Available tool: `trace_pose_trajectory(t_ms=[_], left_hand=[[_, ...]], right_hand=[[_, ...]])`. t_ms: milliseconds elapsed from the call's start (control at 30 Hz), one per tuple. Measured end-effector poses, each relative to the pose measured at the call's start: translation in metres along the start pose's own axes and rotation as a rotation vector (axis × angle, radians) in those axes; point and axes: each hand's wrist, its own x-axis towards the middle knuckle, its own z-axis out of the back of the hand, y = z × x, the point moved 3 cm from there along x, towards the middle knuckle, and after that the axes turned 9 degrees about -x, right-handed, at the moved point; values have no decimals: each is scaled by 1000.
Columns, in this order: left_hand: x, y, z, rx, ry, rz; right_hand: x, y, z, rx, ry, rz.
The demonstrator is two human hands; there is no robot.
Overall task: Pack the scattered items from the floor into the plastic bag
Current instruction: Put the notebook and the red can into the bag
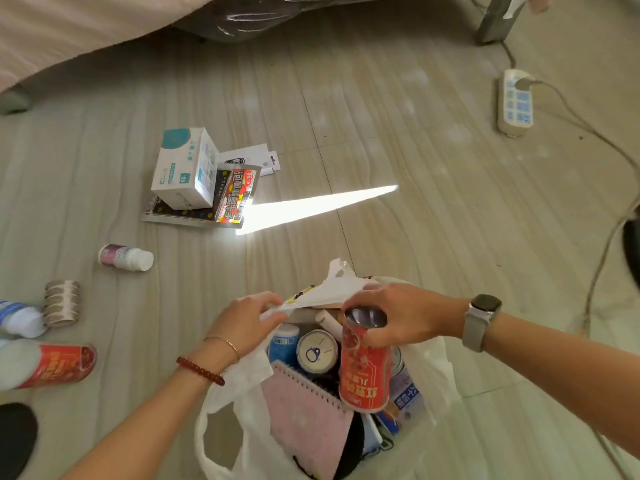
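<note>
My R hand [398, 317] grips a red can [365, 362] by its top, upright over the open plastic bag [429, 372]. L hand [247, 323] pinches the bag's rim. Inside: pink notebook [308, 414], blue can. Left of the bag, on the floor: white box [185, 168], small bottle [126, 257], 2nd red can [59, 365].

White plastic bag [242, 427] open on floor [398, 150]; left hand [244, 323] pinching its rim, right hand [394, 318] gripping upright red can [365, 362] over the opening. Inside: pink notebook [304, 414], blue-capped bottle [285, 342], round tin [317, 351]. On floor: white box [183, 168], small bottle [126, 257], second red can [59, 365], possibly a tape roll [62, 303].
</note>
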Motion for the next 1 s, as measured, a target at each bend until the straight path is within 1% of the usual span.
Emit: trace_pose_trajectory(t_ms=[33,100,167,200,267,333,400,500,567,633,733,767,833,867,900,933,1000], left_hand=[[1,-1,0,-60,-67,-3],[3,-2,1,-126,-122,-10],[5,-4,2,-132,-131,-12],[4,-5,2,-133,-139,-7],[3,-8,2,-150,-169,5],[2,-10,4,-154,-204,29],[-4,-8,4,-155,-208,38],[-19,6,-4,-144,-130,133],[-28,15,-9,-154,-113,182],[-31,17,-11,-226,-162,151],[-22,15,-10,-320,-265,82],[-18,15,-8,-340,-296,69],[-9,10,-2,-378,-347,42],[-4,7,2,-393,-373,23],[0,2,8,-409,-411,0],[4,-3,16,-428,-458,-25],[9,-17,37,-475,-557,-84]], right_hand=[[-1,1,-5,-88,23,20],[-1,5,-15,-277,19,88],[0,13,-23,-418,-123,190],[1,17,-28,-449,-213,230],[6,19,-36,-468,-298,225],[10,12,-42,-501,-328,131],[7,-2,-44,-513,-353,-11],[-7,-21,-51,-462,-338,-271],[-15,-28,-59,-436,-348,-426],[-18,-37,-65,-366,-371,-534],[-15,-59,-62,-264,-288,-739],[-13,-63,-58,-279,-279,-784],[-7,-69,-55,-352,-259,-762],[-5,-70,-55,-338,-250,-731],[-5,-70,-55,-258,-260,-721],[-7,-71,-53,-152,-306,-732],[-16,-72,-45,-23,-474,-776]])
